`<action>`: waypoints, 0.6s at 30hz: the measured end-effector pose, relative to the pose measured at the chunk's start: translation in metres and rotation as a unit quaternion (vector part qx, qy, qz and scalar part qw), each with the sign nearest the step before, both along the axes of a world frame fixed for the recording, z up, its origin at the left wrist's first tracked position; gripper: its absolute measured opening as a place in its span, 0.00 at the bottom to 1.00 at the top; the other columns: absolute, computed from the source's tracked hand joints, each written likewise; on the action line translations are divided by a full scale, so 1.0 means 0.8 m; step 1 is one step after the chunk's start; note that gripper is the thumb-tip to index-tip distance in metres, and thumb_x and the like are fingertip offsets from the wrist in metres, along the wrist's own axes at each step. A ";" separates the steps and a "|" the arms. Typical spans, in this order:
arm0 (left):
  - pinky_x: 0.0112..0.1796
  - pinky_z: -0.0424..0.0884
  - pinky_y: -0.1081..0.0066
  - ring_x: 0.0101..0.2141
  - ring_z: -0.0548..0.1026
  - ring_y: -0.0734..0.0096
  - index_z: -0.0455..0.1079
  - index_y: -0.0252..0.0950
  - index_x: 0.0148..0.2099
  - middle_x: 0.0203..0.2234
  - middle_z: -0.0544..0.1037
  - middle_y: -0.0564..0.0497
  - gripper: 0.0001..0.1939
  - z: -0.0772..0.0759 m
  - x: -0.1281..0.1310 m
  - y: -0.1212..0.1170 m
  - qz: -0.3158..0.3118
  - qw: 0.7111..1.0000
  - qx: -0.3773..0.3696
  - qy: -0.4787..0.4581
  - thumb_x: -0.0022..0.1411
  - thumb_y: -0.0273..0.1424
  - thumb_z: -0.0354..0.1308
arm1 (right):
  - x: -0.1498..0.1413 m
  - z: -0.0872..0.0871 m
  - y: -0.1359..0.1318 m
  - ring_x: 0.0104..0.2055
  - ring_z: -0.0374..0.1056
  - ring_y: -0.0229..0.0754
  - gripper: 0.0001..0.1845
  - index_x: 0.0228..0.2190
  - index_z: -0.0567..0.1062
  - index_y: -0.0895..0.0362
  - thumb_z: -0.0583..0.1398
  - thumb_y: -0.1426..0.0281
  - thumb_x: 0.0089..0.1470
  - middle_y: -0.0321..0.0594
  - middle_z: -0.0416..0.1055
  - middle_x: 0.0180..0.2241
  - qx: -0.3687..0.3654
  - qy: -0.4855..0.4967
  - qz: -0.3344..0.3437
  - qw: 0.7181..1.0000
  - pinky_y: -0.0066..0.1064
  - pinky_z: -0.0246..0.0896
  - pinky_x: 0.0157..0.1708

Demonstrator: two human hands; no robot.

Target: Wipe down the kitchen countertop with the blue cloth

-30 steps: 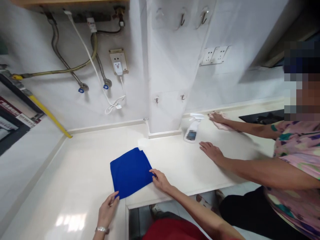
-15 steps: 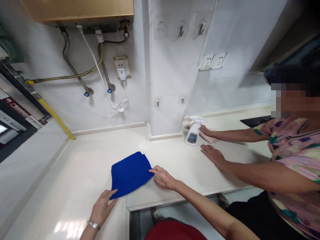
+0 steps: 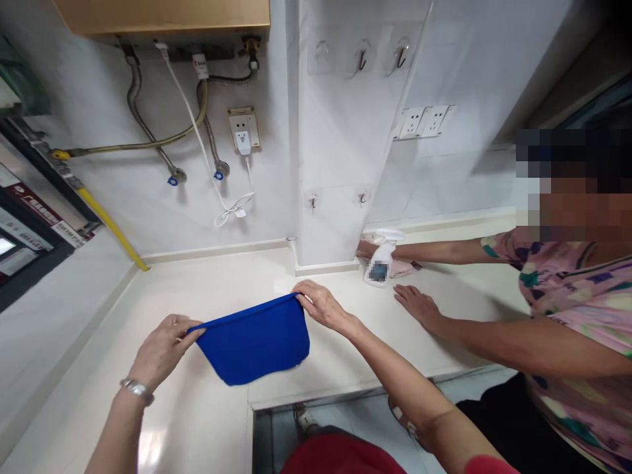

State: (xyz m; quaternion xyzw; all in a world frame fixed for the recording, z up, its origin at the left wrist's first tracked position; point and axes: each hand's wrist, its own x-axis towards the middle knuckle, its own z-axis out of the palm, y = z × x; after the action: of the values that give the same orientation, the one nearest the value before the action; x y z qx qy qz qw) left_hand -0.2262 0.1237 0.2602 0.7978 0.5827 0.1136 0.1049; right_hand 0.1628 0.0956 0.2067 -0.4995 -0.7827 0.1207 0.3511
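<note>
Left hand and right hand hold blue cloth taut.

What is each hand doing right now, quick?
Left hand: closed, holding one top corner of the blue cloth.
Right hand: closed, holding the opposite top corner of the blue cloth.

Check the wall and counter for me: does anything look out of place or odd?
The white cable plugged into the wall socket looks untidy: it hangs slack and bunches into a loose loop beside the metal hose. Nothing else stands out.
</note>
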 end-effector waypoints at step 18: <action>0.57 0.70 0.60 0.56 0.72 0.61 0.72 0.45 0.57 0.58 0.74 0.49 0.24 -0.220 -0.032 -0.042 -0.127 0.987 -0.090 0.029 0.64 0.45 0.47 | 0.010 -0.145 -0.037 0.48 0.74 0.41 0.13 0.40 0.80 0.53 0.57 0.64 0.60 0.40 0.79 0.43 -0.119 -0.119 0.088 0.982 0.32 0.67 0.50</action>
State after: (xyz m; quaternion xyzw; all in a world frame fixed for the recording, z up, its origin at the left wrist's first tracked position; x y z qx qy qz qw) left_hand -0.2516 0.0904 0.0841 0.8556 0.4873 0.0226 0.1730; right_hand 0.1709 0.0663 0.0905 -0.4776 -0.8398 0.1837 0.1815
